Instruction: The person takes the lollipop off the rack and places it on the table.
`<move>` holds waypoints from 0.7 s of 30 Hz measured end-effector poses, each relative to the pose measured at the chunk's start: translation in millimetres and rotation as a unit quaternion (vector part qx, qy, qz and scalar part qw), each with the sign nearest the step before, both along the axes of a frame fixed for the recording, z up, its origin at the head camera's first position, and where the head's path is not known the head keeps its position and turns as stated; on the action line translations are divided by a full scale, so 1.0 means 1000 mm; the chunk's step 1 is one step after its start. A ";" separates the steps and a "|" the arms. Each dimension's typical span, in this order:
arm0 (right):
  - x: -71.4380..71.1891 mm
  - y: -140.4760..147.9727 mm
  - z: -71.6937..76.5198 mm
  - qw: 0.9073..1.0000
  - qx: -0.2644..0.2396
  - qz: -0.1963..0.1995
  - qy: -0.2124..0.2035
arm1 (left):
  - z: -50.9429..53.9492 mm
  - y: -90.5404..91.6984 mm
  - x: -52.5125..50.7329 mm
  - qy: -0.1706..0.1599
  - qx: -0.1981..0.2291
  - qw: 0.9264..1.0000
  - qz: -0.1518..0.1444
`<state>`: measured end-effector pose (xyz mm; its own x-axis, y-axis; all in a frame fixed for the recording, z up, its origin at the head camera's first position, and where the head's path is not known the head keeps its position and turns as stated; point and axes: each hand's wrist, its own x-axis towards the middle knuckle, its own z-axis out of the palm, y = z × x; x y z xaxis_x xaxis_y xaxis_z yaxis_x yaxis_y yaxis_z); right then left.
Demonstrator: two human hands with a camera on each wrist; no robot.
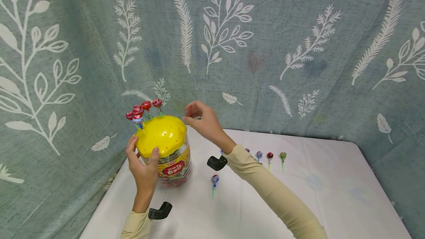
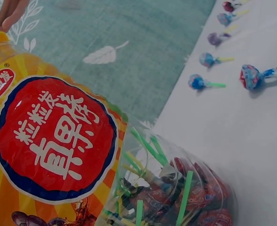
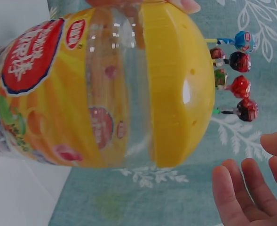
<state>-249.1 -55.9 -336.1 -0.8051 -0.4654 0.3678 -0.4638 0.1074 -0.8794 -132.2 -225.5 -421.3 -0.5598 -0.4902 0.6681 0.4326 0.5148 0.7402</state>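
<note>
A clear plastic lollipop jar (image 1: 174,169) with a yellow and red label stands tilted on the white table. Its yellow lid (image 1: 162,134) is dotted with small holes, and several lollipops (image 1: 146,105) stick up from the left side. My left hand (image 1: 144,172) grips the jar at the lid, thumb in front and fingers on the left side. Beyond the lid's right edge, my right hand (image 1: 207,123) hovers with fingers bent and apart; the right wrist view shows nothing between its fingertips (image 3: 223,183). More wrapped lollipops (image 2: 204,193) lie inside the jar's bottom.
A single blue and red lollipop (image 1: 215,180) lies on the table right of the jar. Behind it runs a row of lollipops, including a red one (image 1: 270,155) and a green one (image 1: 283,155), partly hidden by my right forearm. A patterned curtain (image 1: 252,58) hangs behind the table.
</note>
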 end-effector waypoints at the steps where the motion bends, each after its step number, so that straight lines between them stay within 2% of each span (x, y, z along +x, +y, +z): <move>1: -0.001 -0.002 0.001 1.000 0.000 0.000 0.006 | 0.001 0.000 0.000 -0.002 0.000 1.000 0.001; 7: -0.005 -0.019 0.010 1.000 -0.004 0.004 0.025 | 0.004 0.001 0.003 -0.014 0.001 1.000 0.000; 11: -0.008 -0.033 0.015 1.000 0.000 0.004 0.031 | 0.000 -0.003 0.002 -0.013 0.003 1.000 0.000; 18: -0.013 -0.057 0.021 0.999 0.007 0.010 0.036 | -0.029 -0.021 -0.013 -0.011 0.001 1.000 0.006; 21: -0.016 -0.065 0.021 0.999 0.011 0.011 0.039 | -0.033 -0.022 -0.014 -0.013 0.002 1.000 0.004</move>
